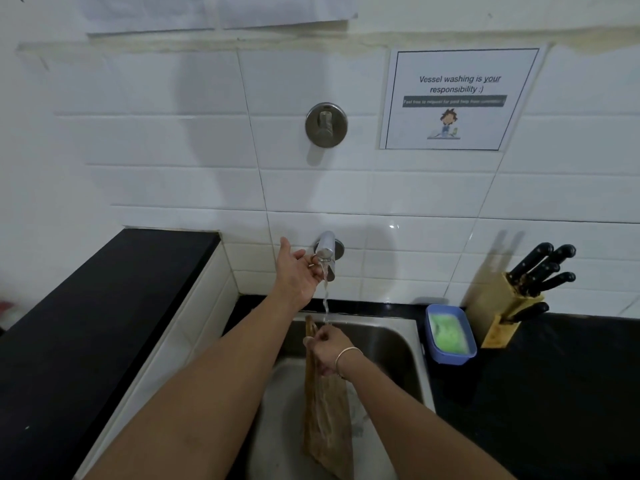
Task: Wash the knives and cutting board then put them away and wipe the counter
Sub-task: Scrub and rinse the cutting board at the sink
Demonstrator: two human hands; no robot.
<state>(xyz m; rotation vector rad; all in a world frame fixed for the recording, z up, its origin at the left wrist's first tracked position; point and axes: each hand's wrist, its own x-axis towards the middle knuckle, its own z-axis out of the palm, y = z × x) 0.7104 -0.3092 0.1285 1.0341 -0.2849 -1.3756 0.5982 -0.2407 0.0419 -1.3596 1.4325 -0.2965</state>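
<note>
Stage: washing under way; the cutting board (325,403) is being rinsed in the sink (398,344), so I judge the task to be in its early part
Done: five dark knife handles show in the knife block (502,303) on the dark surface (554,393); whether those knives are already washed cannot be told
Left: finishing the board, putting it away, wiping the surface; no cloth is in view
Board place: inside the sink basin, under the stream of water (325,299) from the tap (325,247)
Board axis: long axis runs near upright, top end with its handle hole toward the tap, lower end toward the camera and tilted slightly right; it stands on edge, broad face turned to the right
Right hand (329,348): fingers curled round the top of the board near its handle, holding it up
Left hand (298,271): reaches to the tap, thumb spread, fingertips curled at the spout; whether they actually pinch it cannot be told
Nearby: a blue tub (450,336) of green soap just right of the sink
</note>
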